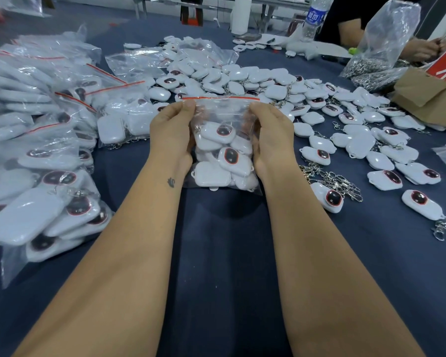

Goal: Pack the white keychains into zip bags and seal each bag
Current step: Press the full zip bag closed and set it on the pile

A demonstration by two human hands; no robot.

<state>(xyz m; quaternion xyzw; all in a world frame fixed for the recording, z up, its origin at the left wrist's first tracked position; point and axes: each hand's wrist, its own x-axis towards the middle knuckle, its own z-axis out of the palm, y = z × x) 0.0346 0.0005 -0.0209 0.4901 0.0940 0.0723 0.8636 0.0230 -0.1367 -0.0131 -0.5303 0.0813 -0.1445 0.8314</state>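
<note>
A clear zip bag (223, 112) with a red seal strip stands upright in the middle of the table, filled with several white keychains (224, 153). My left hand (173, 130) grips the bag's left side, thumb and fingers pinching just under the strip. On the other side my right hand (271, 132) grips it the same way. Loose white keychains (268, 83) with dark red-rimmed lenses lie in a heap behind and to the right.
Filled zip bags (44, 130) are piled along the left. Loose metal clips (330, 176) lie right of my right arm. A cardboard box (428, 96), a bag of metal rings (381, 47), a water bottle (314, 19) and another person's hands (422, 48) are at the far right. The table has a dark blue cloth (224, 240).
</note>
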